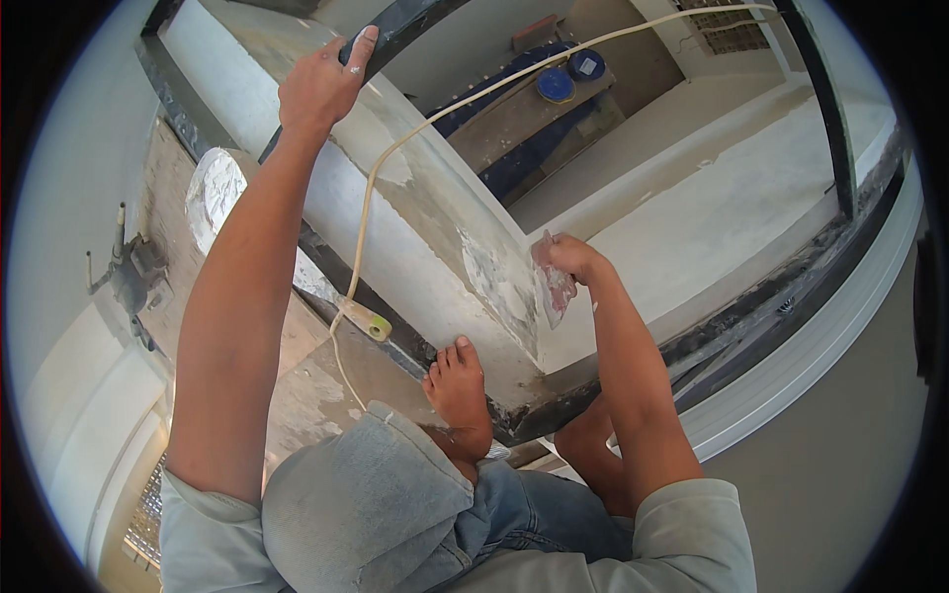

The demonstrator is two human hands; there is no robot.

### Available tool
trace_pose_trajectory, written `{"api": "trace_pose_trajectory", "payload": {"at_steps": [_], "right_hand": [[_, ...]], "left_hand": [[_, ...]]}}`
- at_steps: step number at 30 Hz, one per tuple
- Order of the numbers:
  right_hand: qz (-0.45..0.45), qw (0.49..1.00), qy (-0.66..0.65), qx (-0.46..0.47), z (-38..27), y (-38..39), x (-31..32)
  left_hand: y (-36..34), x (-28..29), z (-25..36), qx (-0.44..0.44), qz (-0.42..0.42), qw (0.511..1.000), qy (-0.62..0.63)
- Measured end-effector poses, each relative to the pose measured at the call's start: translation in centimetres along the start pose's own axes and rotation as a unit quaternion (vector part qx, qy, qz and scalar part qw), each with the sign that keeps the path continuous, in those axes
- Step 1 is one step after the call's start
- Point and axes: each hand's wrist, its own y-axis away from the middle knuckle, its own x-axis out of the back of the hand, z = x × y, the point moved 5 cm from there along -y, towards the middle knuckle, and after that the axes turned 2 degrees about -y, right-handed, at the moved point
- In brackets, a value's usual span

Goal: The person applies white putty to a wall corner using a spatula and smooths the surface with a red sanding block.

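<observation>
My left hand (324, 84) is closed round a black metal bar (403, 28) at the top of the view, with the arm stretched out. Between the fingers of my right hand (576, 257) is a reddish, putty-smeared scraper (556, 295). Its blade hangs down close to an inner corner where two pale surfaces meet; whether it touches is hard to tell. Beside the scraper, wet-looking white putty (491, 272) covers part of the long pale ledge (425, 212). White smears mark my left thumb.
A cream cable (435, 117) arcs across the opening to a pale socket end (368, 322) near my bare foot (457, 385). Crumpled foil (219, 190) lies left of my arm. Blue-lidded tubs (556, 86) stand on a plank far below. Black framing (712, 336) edges the right side.
</observation>
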Motion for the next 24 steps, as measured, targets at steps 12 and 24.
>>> {"api": "trace_pose_trajectory", "payload": {"at_steps": [12,24], "right_hand": [[-0.024,0.994,-0.054,-0.094,2.2,-5.2,-4.5],[-0.046,0.996,-0.062,0.038,-9.5,-4.8,0.3]], "left_hand": [[0.0,0.3,0.3,-0.016,0.02,1.0,-0.001],[0.2,0.4,1.0,-0.023,0.021,0.999,0.008]]}}
